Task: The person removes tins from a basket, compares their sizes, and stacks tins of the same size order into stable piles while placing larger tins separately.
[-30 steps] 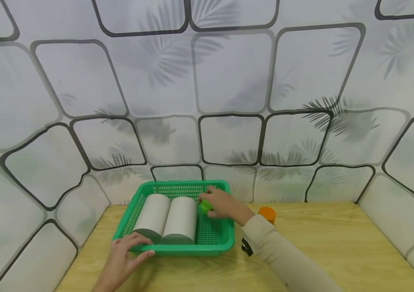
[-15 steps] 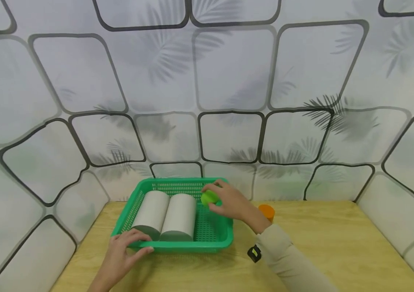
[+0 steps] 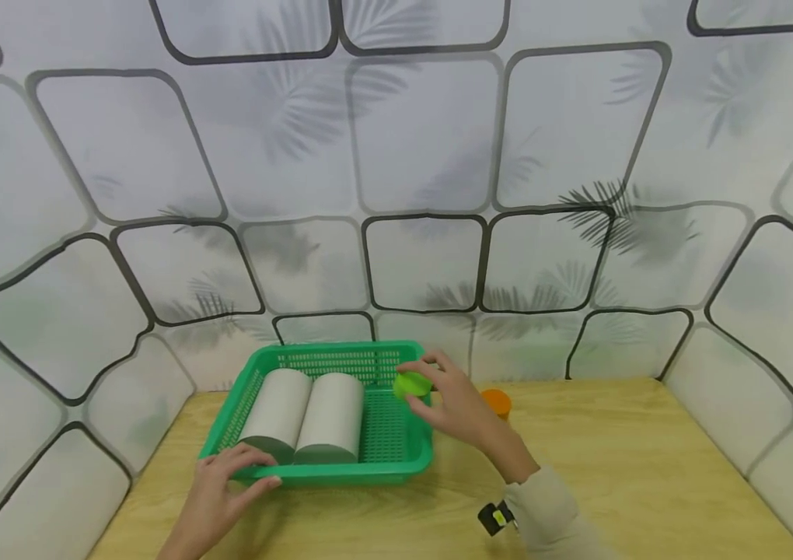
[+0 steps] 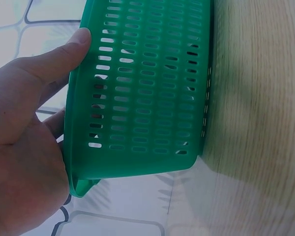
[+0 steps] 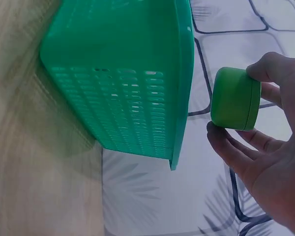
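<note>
Person's left hand (image 3: 211,500) had the near rim of the green plastic basket (image 3: 347,474) pinched, prob to steady it on the bench (image 3: 620,467), while the right hand (image 3: 462,408) gripped a little lime-green container (image 5: 233,99) above the right rim, likely to clear it.

Beige right sleeve (image 3: 553,523), creased fabric, thick band-like cuff (image 3: 542,491), small black boxy device (image 3: 487,519) just beside it, yellow-green patch (image 3: 499,517) on device, bare left hand (image 3: 213,491), bare right hand (image 3: 458,404).
</note>
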Demonstrator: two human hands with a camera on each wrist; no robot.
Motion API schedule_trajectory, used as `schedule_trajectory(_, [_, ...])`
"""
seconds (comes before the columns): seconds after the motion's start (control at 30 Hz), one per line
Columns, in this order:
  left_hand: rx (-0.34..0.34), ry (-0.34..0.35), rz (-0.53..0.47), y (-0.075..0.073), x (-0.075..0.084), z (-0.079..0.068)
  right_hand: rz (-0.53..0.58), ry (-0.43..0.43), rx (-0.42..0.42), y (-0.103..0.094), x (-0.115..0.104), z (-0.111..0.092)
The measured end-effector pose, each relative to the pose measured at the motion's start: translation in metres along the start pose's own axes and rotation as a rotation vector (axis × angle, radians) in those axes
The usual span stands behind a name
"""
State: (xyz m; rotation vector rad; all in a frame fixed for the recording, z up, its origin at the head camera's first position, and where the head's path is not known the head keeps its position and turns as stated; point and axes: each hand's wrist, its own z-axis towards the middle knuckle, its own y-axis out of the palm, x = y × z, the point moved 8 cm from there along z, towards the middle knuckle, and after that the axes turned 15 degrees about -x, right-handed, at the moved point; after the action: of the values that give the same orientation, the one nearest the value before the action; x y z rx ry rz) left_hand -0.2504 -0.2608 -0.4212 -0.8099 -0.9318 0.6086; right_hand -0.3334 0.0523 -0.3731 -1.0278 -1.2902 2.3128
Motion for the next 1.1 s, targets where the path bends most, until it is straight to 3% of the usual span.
schedule_trajectory(0.23, [0.006, 0.009, -0.001, -0.001, -0.001, 0.0, 0.216, 0.004, 0.049, 0.001, 0.003, -0.02])
schedule_trajectory(0.5, [-0.01, -0.006, -0.014, 0.001, -0.002, 0.0, 0.332, -0.009, 0.12, -0.018, -0.003, -0.042])
schedule_trajectory(0.7, [-0.003, 0.009, -0.009, 0.0, -0.001, 0.0, 0.308, -0.014, 0.176, -0.037, -0.006, -0.057])
schedule_trajectory(1.1, [-0.008, 0.026, -0.019, 0.0, 0.0, 0.001, 0.296, 0.081, 0.258, -0.054, 0.027, -0.08])
